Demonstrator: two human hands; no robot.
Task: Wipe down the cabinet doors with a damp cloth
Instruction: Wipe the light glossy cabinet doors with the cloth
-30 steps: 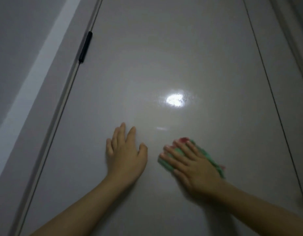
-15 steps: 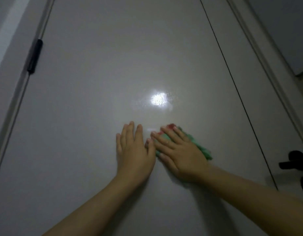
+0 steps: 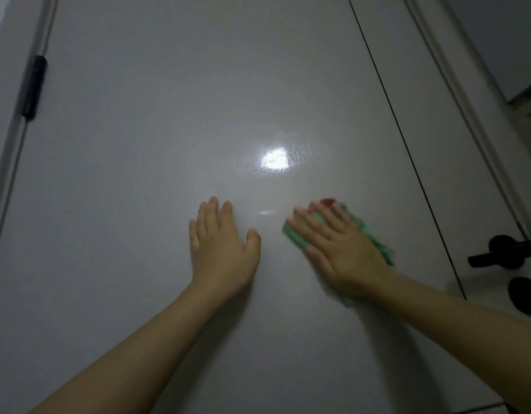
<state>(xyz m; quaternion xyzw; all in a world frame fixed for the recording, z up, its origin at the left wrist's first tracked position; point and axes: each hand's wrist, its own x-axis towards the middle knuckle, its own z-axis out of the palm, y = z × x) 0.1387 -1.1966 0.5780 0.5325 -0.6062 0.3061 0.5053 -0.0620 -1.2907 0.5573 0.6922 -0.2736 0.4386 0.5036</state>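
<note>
While pressed flat on the pale glossy door (image 3: pixel 168 174), left hand (image 3: pixel 222 249) spread, fingers straight and pointing toward 12 o'clock, thumb out toward 2 o'clock, nothing under it but the panel. Right hand (image 3: pixel 339 246) at 3 o'clock of the left, apart from it with a strip of bare door between. Also laid flat, fingers straight and slightly fanned toward 11 o'clock, pressing a cloth (image 3: pixel 297 239) against the door. Cloth green with a red patch showing past the fingertips at 12 o'clock. Green edges out at 9 o'clock of the fingers, along the hand's 3 o'clock side, and a scrap below the wrist at 6 o'clock. Rest of the cloth hidden under the palm. Right hand and cloth slightly blurred.

Bright glare spot (image 3: pixel 275 159) on the door at 12 o'clock of the gap between the hands, mottled sheen around it. Thin dark seam (image 3: pixel 386 100) running down the door at 1 o'clock of the right hand. Black hinge (image 3: pixel 34 86) on the door edge at 10 o'clock. Black lever handle (image 3: pixel 503 255) at 3 o'clock, near the right frame edge, with a dark round fitting (image 3: pixel 524 294) just below it. Both forearms bare, entering from 6 and 4 o'clock.
</note>
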